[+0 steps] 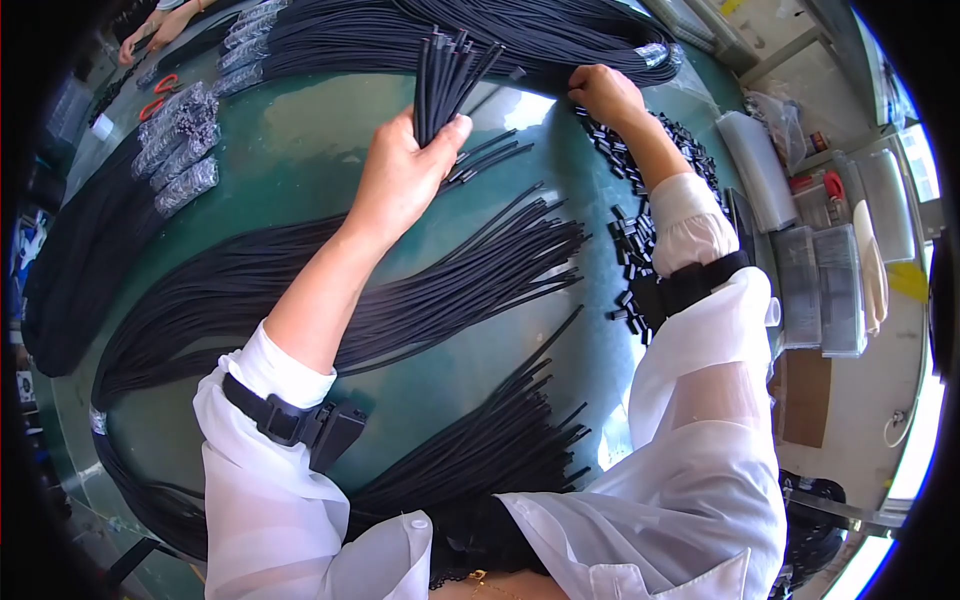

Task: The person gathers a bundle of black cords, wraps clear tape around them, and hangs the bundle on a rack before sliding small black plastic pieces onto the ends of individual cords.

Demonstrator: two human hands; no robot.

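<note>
My left hand (402,172) is wrapped round a bundle of thin black cords (448,82), whose cut ends stick up above the fist. Over at the far end of a scattered pile of short black tube-like pieces (634,245) is my right hand (608,94). Its fingers are curled together and pointing down; whatever lies between them is hidden. Under my left forearm, a long sheaf of black cords (480,270) fans out across the green table (310,125). Nearer to me lies another fanned sheaf of cords (490,435), partly covered by my sleeve.
Cord bundles with clear plastic-wrapped ends (180,150) lie at the left, near orange-handled scissors (160,95). More black cords (350,40) stretch along the far side. Another person's hands (155,28) show at the far left. Clear plastic boxes (825,280) stand on the right.
</note>
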